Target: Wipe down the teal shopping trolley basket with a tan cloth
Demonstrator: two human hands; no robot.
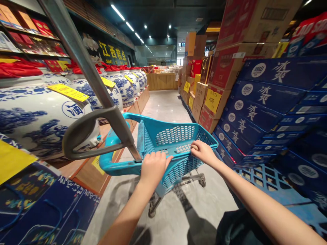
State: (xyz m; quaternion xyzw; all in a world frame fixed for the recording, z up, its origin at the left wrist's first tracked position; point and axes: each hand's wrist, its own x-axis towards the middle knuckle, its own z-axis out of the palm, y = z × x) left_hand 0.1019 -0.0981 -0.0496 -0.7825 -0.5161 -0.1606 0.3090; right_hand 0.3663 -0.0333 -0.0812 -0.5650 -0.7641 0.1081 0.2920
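Observation:
A light-blue plastic shopping cart (176,136) on small wheels stands in a store aisle in front of me, its mesh basket holding nothing I can see. My left hand (153,166) is closed over the near rim of the basket, beside the foot of the cart's grey metal handle (84,132), which rises up and to the left. My right hand (203,152) is wrapped round the same rim further right. Both forearms reach in from the bottom of the view.
Large blue-and-white porcelain jars (38,115) with yellow price tags line a wooden platform on the left. Dark-blue cartons (268,102) and brown and red boxes (222,71) are stacked on the right. The grey tiled aisle (166,105) runs ahead to a wooden counter.

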